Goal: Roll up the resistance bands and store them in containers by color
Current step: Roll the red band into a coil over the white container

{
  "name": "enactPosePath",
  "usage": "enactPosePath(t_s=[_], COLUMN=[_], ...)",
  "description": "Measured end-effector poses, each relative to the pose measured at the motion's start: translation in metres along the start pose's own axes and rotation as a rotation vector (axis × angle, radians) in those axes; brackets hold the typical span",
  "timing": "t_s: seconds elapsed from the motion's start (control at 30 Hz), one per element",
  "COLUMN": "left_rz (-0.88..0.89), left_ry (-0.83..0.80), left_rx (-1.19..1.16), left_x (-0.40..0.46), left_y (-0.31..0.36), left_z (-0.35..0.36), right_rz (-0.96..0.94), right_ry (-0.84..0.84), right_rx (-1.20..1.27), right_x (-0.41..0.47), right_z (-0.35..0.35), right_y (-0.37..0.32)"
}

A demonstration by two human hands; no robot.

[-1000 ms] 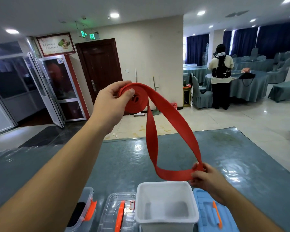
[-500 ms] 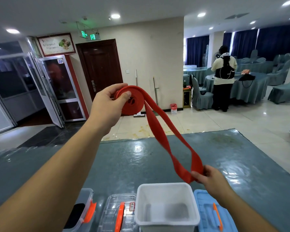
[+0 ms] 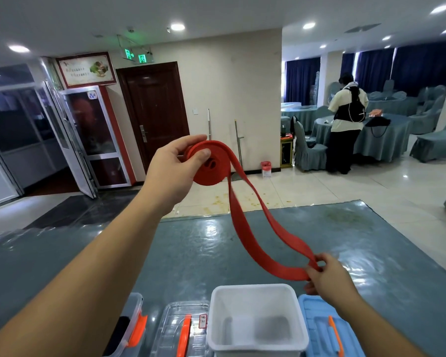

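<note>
A red resistance band (image 3: 245,235) is partly rolled. My left hand (image 3: 174,171) is raised in front of me and grips the rolled coil between thumb and fingers. The loose part hangs down as a long loop to the right. My right hand (image 3: 327,276) pinches the loop's far end just above the table. A white open container (image 3: 258,295) stands at the front edge, right below the loop, with nothing visible inside.
A clear container with orange clips (image 3: 131,323) holds something dark at the front left. A clear lid with an orange handle (image 3: 183,328) and a blue lid (image 3: 325,328) flank the white one. The grey-blue table (image 3: 191,253) is glossy. A person (image 3: 345,124) stands far back right.
The hanging loop has opened wider and sagged lower. My right hand has shifted slightly right with its end. My left hand keeps holding the coil up.
</note>
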State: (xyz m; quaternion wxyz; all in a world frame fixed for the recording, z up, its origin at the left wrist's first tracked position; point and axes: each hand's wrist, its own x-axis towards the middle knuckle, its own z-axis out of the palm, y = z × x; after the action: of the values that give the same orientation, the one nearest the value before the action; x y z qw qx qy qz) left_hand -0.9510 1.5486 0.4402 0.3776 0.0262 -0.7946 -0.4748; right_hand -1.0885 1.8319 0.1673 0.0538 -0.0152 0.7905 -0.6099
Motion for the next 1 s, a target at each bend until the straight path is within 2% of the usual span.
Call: enactPosePath(t_s=[0.37, 0.47, 0.53, 0.57, 0.6, 0.67, 0.73, 0.9, 1.0], left_rz=[0.049, 0.063, 0.078, 0.086, 0.086, 0.068, 0.061, 0.046, 0.016], left_ry=[-0.064, -0.096, -0.123, -0.137, -0.151, -0.192, -0.247, -0.361, -0.422], left_rx=[-0.011, -0.010, 0.001, 0.008, 0.007, -0.015, -0.014, -0.025, -0.077], left_x=[-0.002, -0.003, -0.004, -0.006, -0.006, -0.009, -0.012, -0.018, -0.021], left_y=[0.004, 0.006, 0.008, 0.009, 0.009, 0.009, 0.010, 0.011, 0.010], left_z=[0.005, 0.008, 0.009, 0.010, 0.011, 0.014, 0.015, 0.017, 0.016], right_rz=[0.169, 0.156, 0.050, -0.033, -0.111, -0.256, -0.377, -0.567, -0.630], right_ry=[-0.257, -0.374, -0.394, -0.331, -0.236, -0.093, -0.085, -0.334, -0.507], right_rx=[-0.025, -0.233, -0.502, -0.574, -0.539, -0.263, -0.031, 0.076, -0.005], right_x=[-0.013, -0.018, -0.020, -0.020, -0.020, -0.022, -0.027, -0.041, -0.046], right_z=[-0.008, -0.012, -0.010, -0.008, -0.007, -0.005, -0.004, -0.001, 0.000], right_y=[-0.015, -0.031, -0.047, -0.058, -0.071, -0.103, -0.141, -0.214, -0.235])
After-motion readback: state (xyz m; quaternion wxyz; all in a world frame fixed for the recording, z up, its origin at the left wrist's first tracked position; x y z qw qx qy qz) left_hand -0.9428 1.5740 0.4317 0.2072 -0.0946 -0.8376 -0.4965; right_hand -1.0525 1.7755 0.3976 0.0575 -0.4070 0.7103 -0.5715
